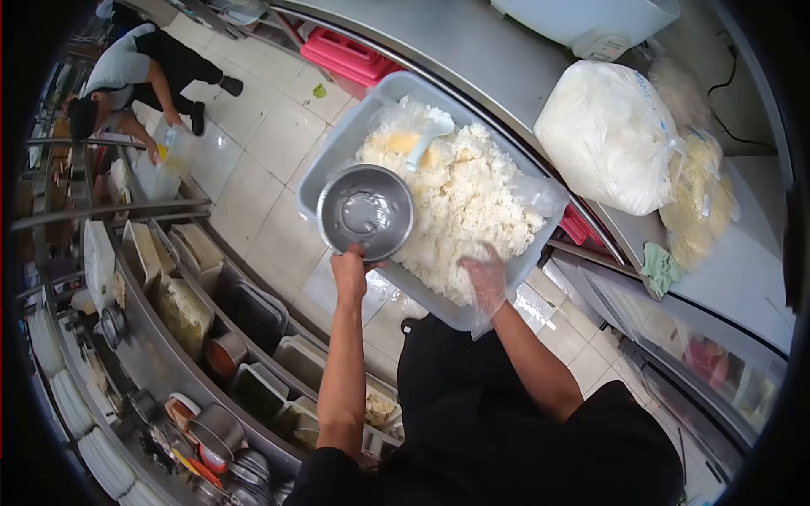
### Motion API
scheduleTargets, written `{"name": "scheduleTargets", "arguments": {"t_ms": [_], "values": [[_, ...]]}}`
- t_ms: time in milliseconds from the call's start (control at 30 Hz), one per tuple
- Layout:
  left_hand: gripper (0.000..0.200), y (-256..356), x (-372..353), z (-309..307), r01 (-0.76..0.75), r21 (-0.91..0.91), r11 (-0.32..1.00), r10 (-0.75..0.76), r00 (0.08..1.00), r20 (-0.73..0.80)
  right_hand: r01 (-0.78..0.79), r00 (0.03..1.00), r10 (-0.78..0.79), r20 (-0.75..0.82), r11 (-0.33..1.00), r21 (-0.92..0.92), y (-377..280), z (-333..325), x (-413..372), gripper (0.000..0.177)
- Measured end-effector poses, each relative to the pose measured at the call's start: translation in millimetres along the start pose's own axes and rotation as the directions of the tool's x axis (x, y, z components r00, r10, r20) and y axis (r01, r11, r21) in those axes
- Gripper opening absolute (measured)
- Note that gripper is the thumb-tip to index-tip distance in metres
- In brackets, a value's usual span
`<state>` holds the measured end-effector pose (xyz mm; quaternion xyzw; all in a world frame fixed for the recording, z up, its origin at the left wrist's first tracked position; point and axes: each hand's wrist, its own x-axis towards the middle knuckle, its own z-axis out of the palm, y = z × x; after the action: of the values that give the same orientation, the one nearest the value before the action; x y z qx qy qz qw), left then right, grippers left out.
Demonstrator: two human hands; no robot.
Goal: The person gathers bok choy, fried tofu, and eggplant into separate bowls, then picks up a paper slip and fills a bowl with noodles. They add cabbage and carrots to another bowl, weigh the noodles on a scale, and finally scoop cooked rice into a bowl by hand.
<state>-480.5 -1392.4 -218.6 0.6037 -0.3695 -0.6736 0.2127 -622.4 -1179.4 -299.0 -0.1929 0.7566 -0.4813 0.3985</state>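
Note:
My left hand (349,273) is closed on the rim of a round metal bowl (366,212), which is tilted toward me, with a wet, shiny bottom. The bowl overlaps the left side of a grey-blue plastic tub (337,139) holding a large heap of white cooked rice (472,190). My right hand (485,277), in a clear plastic glove, touches the rice near the tub's near right edge. Its fingers look apart, and their tips are partly sunk in the grains. A pale blue rice paddle (429,140) lies on the rice, beside a yellowish patch.
A metal counter (498,63) at upper right bears a white filled plastic bag (603,139), a yellowish bag (696,198) and a green cloth (661,268). Food containers (181,316) line the left counter. A co-worker (139,80) bends over a clear bin at upper left.

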Motion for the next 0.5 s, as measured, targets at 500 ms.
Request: {"name": "scheduleTargets", "arguments": {"t_ms": [500], "values": [[0.031, -60, -59, 15, 0.072, 0.009, 0.997, -0.071, 0.957, 0.280, 0.206, 0.831, -0.287, 0.476, 0.954, 0.217, -101, -57, 6, 0.065]]}}
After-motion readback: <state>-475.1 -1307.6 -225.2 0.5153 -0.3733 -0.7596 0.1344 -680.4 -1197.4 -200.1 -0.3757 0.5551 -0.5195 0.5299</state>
